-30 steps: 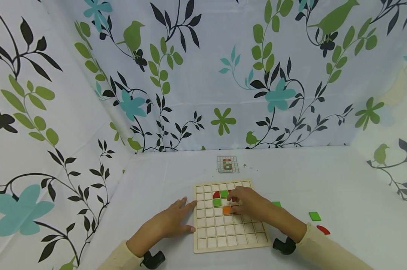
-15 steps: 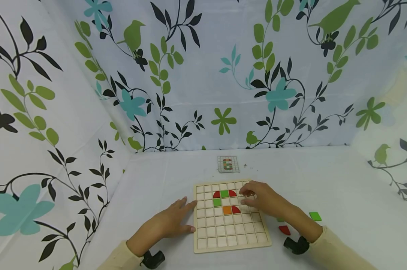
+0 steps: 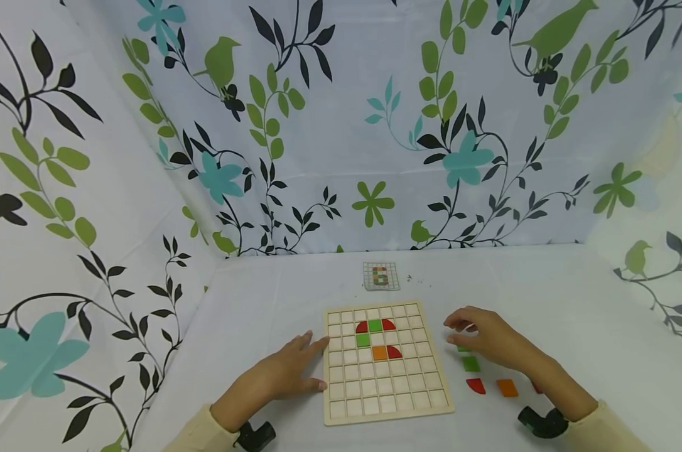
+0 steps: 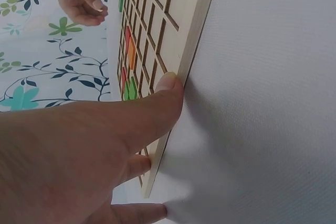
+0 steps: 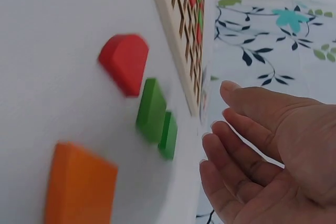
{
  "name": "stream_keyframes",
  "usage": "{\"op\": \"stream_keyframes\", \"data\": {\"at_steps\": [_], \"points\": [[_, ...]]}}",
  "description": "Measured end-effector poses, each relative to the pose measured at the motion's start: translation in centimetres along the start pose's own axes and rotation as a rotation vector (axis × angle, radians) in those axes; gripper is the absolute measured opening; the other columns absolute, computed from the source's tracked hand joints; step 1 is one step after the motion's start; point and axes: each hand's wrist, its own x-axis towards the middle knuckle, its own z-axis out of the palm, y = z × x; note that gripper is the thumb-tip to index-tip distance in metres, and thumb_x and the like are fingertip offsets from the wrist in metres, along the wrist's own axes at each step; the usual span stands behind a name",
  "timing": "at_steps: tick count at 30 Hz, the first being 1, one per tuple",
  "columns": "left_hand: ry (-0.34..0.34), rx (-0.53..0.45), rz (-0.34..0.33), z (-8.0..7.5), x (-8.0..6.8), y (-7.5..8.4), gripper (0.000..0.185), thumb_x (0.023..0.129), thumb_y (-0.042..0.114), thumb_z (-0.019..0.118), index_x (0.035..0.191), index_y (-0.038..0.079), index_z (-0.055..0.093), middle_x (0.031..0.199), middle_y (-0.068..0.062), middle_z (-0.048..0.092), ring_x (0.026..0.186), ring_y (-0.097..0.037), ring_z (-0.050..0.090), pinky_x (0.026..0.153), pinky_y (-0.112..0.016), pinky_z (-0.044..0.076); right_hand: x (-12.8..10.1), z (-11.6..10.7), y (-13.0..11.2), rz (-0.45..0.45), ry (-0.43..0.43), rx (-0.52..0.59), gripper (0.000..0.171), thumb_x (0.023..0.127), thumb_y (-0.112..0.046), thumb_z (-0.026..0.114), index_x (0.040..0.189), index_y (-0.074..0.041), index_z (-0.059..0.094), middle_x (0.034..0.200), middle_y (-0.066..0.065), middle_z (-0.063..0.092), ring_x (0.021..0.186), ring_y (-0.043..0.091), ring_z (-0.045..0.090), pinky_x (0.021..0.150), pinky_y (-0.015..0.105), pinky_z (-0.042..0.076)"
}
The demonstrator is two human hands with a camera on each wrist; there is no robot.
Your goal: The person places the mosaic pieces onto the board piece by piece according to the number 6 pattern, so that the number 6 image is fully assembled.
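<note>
A left hand [image 3: 281, 375] rests flat, fingers straight, against the wooden grid board [image 3: 383, 402] on the white bench [image 3: 573, 301]. The right wrist view alone shows the right hand [image 5: 268, 145] empty, fingers loosely spread, beside green tiles [image 5: 155, 111]. A second ago it was over the board.

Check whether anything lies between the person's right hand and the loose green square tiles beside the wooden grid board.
Nothing visible does. The right hand hovers open just above the green square tiles, right of the wooden grid board, with bare white table between them.
</note>
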Motion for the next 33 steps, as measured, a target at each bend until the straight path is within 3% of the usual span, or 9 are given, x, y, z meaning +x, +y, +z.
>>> {"op": "stream_keyframes", "data": {"at_steps": [7, 16, 24, 33], "points": [[0.011, 0.013, 0.0, 0.0, 0.0, 0.0, 0.085, 0.084, 0.054, 0.074, 0.156, 0.023, 0.039, 0.158, -0.018, 0.031, 0.142, -0.04, 0.032, 0.102, -0.062, 0.04, -1.8, -0.8, 1.8, 0.03, 0.021, 0.01, 0.037, 0.093, -0.028, 0.074, 0.124, -0.011, 0.066, 0.119, -0.001, 0.065, 0.11, 0.023, 0.06, 0.091, 0.042, 0.053], [0.004, 0.005, -0.002, 0.0, 0.0, -0.1, 0.086, 0.084, 0.055, 0.074, 0.156, 0.023, 0.038, 0.159, -0.018, 0.03, 0.142, -0.04, 0.032, 0.102, -0.062, 0.04, -2.2, -0.2, 3.4, 0.006, 0.058, -0.067, 0.035, 0.088, -0.022, 0.079, 0.12, -0.012, 0.068, 0.116, -0.002, 0.065, 0.106, 0.021, 0.06, 0.092, 0.043, 0.052], [0.012, 0.021, 0.001, 0.1, 0.0, 0.0, 0.086, 0.085, 0.055, 0.073, 0.156, 0.023, 0.038, 0.158, -0.018, 0.031, 0.142, -0.04, 0.032, 0.102, -0.062, 0.039, -2.1, 0.1, 3.7, -0.044, 0.071, -0.049, 0.036, 0.088, -0.024, 0.079, 0.119, -0.011, 0.068, 0.116, -0.002, 0.065, 0.108, 0.022, 0.062, 0.092, 0.041, 0.053], [0.017, 0.007, -0.001, 0.2, -0.2, 0.1, 0.085, 0.085, 0.053, 0.074, 0.156, 0.023, 0.038, 0.158, -0.018, 0.031, 0.143, -0.04, 0.031, 0.103, -0.062, 0.039, -2.0, 0.2, 3.7, -0.026, 0.058, -0.012, 0.033, 0.089, -0.019, 0.079, 0.119, -0.011, 0.068, 0.117, -0.001, 0.064, 0.111, 0.025, 0.059, 0.094, 0.043, 0.051]]}}
